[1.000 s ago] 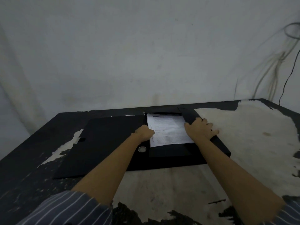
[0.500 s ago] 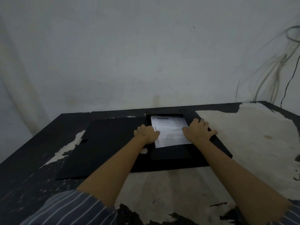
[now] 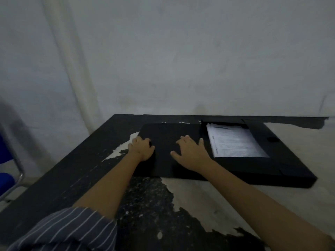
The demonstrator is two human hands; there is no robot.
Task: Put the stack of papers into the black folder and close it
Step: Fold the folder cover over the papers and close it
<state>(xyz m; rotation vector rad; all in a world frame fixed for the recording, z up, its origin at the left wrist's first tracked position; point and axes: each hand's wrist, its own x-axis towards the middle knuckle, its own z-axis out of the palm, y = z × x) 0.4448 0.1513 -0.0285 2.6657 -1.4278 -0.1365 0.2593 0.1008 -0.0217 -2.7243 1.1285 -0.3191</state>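
Papers lie inside the right half of the black folder, a white printed stack that sits flat in the tray, with the dark border of the tray showing all around it. The folder is open on the table, and its cover flap lies flat to the left of the papers, joined to the tray along the raised spine between them.

Both hands are on this cover flap, not on the papers. The left hand is at the left edge of the flap, with the fingers curled over that edge (how firmly they grip it I cannot tell, because the underside is hidden). The right hand rests palm down on the flap, fingers spread apart and pointing to the far side, and it holds nothing; its little finger is just beside the spine.

A small dark clasp is on the right side of the tray, near the right edge of the papers.

The table surface is black with large pale patches where the coating has peeled off, mostly on the right and near side. A striped sleeve covers the left upper arm at the near edge of the view. At the far left, part of a blue chair with a metal frame is visible. Behind the table is a plain grey wall.
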